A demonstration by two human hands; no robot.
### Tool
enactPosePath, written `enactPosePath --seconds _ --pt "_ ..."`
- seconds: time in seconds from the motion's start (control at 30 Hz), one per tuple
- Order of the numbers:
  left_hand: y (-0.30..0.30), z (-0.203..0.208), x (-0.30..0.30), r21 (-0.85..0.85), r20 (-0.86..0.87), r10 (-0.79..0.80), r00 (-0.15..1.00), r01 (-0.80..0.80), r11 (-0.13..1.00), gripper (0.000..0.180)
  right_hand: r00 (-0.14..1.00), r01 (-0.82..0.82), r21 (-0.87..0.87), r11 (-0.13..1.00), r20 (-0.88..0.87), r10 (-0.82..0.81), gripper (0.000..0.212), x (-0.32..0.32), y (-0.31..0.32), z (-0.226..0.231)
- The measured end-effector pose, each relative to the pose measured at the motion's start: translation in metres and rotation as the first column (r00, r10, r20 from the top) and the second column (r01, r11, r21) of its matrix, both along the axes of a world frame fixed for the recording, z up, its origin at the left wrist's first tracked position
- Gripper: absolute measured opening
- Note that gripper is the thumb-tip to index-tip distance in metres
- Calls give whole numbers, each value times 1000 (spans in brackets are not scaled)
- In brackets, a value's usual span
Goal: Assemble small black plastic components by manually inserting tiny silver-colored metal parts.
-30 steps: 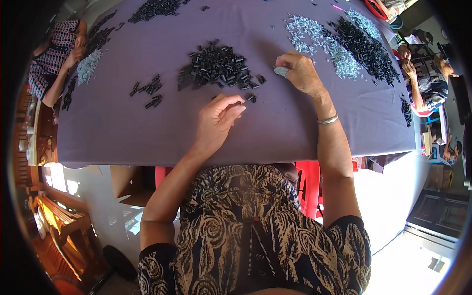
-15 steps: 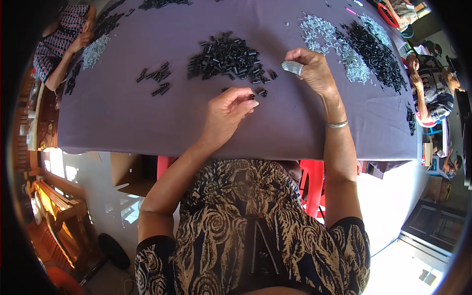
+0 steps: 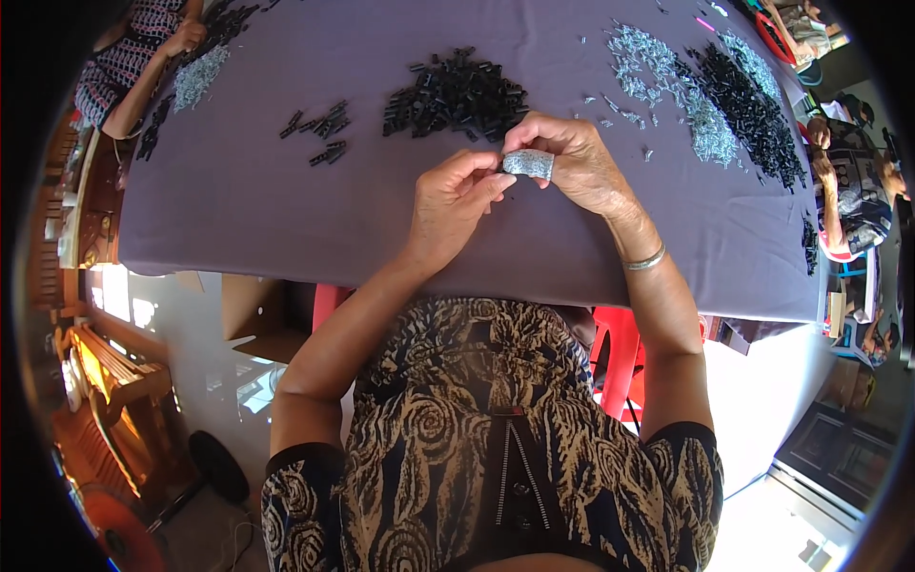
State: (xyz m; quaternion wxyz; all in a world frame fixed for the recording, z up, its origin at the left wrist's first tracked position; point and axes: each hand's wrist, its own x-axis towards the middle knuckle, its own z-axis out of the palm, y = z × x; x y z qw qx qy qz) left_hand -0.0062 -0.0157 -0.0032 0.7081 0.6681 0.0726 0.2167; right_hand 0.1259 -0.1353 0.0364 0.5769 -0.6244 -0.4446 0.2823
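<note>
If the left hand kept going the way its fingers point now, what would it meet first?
The left hand points up and right at the small silvery bundle pinched in the right hand. Its fingertips look already at that bundle, so it comes first; the heap of black pieces lies beyond.

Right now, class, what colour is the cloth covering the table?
Purple, a dull greyish shade; the cloth shows in the head view.

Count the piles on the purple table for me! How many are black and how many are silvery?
Black piles: 4 – big heap, small cluster, far-right heap, far-left strip
Silvery piles: 2 – right, far left
Total: 6 piles, on the purple tablecloth
</note>
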Motion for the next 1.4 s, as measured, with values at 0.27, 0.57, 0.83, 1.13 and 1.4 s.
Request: enactPosePath --seconds 0.27,0.57,0.83,1.13,1.4 --pt "0 2 -1 -22 8 4 1000 -4 1000 15 1000 -10 -38 999 -16 9 12 -2 -1 1" --pt "2 -1 1 -83 19 12 1000 -11 996 15 1000 -1 27 1000 -15 1 9 -2 2 -5" --pt "2 -2 1 -13 44 12 999 -11 1000 17 1000 -24 27 999 -15 25 8 1 1 -9" --pt "4 -5 2 -73 48 41 998 -38 997 17 988 148 -23 989 -49 -149 12 0 -1 4" --pt "15 2 4 -84 193 155 969 -141 986 19 952 276 4 961 136 -274 10 31 -15 0"
